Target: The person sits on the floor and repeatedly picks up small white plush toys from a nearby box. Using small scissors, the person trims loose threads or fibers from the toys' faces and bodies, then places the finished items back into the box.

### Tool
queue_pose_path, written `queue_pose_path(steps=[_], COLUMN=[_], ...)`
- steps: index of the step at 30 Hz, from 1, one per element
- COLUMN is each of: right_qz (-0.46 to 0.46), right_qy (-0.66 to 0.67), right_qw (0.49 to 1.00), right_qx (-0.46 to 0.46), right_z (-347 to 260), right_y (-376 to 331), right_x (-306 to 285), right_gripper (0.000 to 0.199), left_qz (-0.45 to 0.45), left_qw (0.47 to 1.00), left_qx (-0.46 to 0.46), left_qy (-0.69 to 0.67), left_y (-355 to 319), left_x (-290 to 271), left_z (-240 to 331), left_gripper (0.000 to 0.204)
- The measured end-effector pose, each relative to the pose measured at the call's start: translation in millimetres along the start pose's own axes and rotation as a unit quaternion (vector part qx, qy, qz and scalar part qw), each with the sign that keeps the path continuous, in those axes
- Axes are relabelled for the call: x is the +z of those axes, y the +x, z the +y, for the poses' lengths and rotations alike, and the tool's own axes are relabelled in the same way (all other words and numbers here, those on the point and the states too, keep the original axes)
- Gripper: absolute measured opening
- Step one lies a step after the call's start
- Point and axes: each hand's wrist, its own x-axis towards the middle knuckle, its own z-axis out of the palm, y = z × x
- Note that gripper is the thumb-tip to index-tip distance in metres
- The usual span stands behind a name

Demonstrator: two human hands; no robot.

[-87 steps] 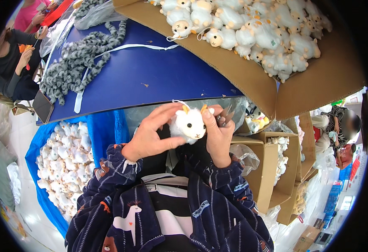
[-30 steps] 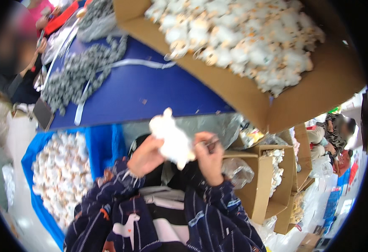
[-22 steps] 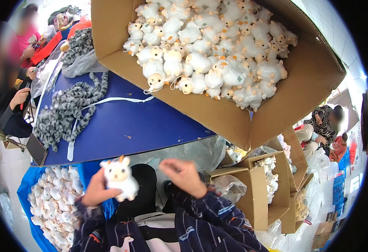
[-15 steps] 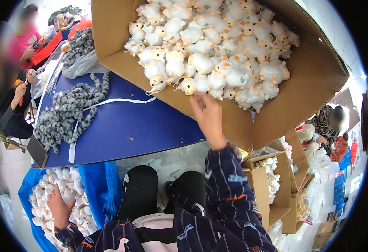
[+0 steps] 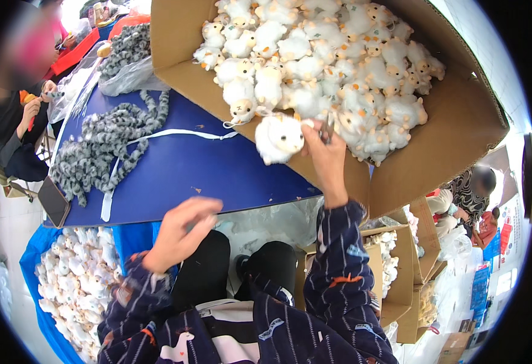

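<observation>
The small white plush lamb toy (image 5: 279, 138) looks fluffy and matt, like the heap of same soft fleece toys (image 5: 320, 57) in the large brown cardboard box (image 5: 460, 127), whose walls are dull, smooth paperboard. The blue counter (image 5: 193, 173) has a flat, faintly sheened surface. On its far left, grey fuzzy yarn-like strands (image 5: 105, 142) look rough and woolly. Clear plastic bags (image 5: 126, 76) beyond them are glossy and crinkled.

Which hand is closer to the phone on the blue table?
Left. The left hand hangs empty just below the table edge, right of the phone. The right hand is farther off, holding a white plush toy at the cardboard box.
</observation>
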Motion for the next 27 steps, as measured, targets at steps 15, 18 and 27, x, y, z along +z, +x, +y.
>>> queue_pose_path(steps=[15, 18, 27], right_qz=[-0.077, -0.066, -0.044], right_qy=[0.085, 0.165, 0.197], right_qw=[0.991, 0.984, 0.971], right_qx=[-0.072, 0.017, 0.127], right_z=[7.2, 7.1, 11.1], right_y=[-123.3, -131.4, -139.5], right_x=[14.7, 16.6, 16.8], right_gripper=[0.011, 0.014, 0.024], left_qz=[0.176, 0.168, 0.001], left_qw=[0.971, 0.891, 0.94], left_qx=[0.008, -0.121, -0.089], left_qy=[-0.162, -0.404, -0.331], left_y=[14.1, 16.8, -3.9], left_x=[61.8, 69.4, 76.3], left_z=[0.8, -6.0, 3.0], left_gripper=[0.017, 0.017, 0.067])
